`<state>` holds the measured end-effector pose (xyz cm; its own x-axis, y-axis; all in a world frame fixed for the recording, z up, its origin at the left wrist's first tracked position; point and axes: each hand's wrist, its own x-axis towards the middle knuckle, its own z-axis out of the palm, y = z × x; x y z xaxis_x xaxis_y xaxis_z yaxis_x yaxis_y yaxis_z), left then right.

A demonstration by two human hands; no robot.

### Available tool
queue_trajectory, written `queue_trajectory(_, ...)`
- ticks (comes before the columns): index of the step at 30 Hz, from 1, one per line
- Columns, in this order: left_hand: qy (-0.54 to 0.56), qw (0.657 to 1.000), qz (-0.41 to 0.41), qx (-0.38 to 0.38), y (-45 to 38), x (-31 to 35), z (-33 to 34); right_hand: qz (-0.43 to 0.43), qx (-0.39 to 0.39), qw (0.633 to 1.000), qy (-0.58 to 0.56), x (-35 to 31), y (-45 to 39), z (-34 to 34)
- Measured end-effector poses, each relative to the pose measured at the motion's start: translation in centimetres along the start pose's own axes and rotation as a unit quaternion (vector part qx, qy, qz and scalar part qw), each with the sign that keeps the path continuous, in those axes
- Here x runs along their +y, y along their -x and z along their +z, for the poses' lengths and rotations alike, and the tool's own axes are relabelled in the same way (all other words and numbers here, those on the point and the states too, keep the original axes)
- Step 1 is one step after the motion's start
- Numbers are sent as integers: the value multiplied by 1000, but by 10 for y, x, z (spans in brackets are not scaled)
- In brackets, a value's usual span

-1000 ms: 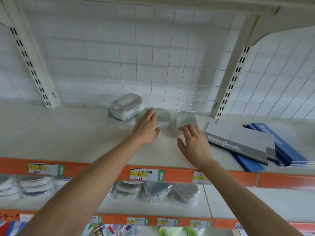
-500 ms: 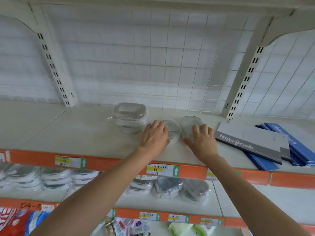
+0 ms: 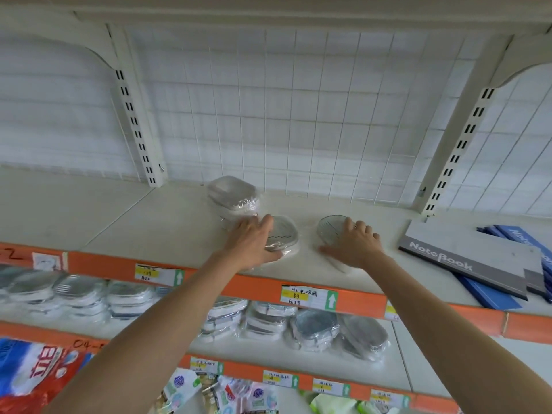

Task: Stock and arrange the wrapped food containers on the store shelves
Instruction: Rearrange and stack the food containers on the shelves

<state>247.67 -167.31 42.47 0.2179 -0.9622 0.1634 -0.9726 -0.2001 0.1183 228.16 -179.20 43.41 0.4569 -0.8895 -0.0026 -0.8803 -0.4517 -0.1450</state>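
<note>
Two bare arms reaching up to the upper shelf (image 3: 167,222), cream-coloured, orange front strip with price labels (image 3: 309,296); left hand (image 3: 254,242) laid over the near-left edge of a wrapped oval container (image 3: 283,234), fingers curled onto its top and thumb tucked along the near rim, holding it where it sits flat on the shelf; right hand (image 3: 355,243) draped over a second wrapped container (image 3: 330,230), clear ribbed lid showing past the fingertips, fingers bent over its top, thumb stretched left along the shelf surface, white base visible under the palm; the two containers side by side near the shelf's front half, a clear gap between them, hands apart, each on its own container; just behind the left-hand container, a stack of wrapped containers (image 3: 234,198), plastic film shiny, touching or almost touching it, cannot tell which; white wire-grid back panel (image 3: 298,115) behind everything, slotted uprights at either side; to the right on the same shelf, a grey "NoteBook" notebook (image 3: 469,258) lying flat and skewed on top of blue notebooks (image 3: 490,297), well apart from the right hand; lower shelf (image 3: 400,354) carrying rows of more wrapped containers (image 3: 316,328), some stacked, some leaning; bottom shelf with colourful packets (image 3: 33,372), blurred, print unreadable.
</note>
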Motion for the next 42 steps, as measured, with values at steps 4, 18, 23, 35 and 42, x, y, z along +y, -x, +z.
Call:
queue_trajectory(4, 65, 997, -28, 7, -3, -2, 2, 6, 64, 997, 41, -6, -8, 15)
queue_trajectory(18, 111, 947, 83, 290, 81, 30, -13, -142, 370, 895, -203, 7, 100, 6)
queue_trajectory(23, 12, 929, 177, 324, 118, 37, -3, -173, 335, 905, -199, 33, 166, 38)
queue_trajectory(35, 57, 992, 106, -29, 164, 63, 118, -51, 54, 997, 29, 99, 218, 157)
queue_trajectory(42, 109, 993, 11, -32, 81, 91, 201, 33, 84, 996, -22, 132, 136, 204)
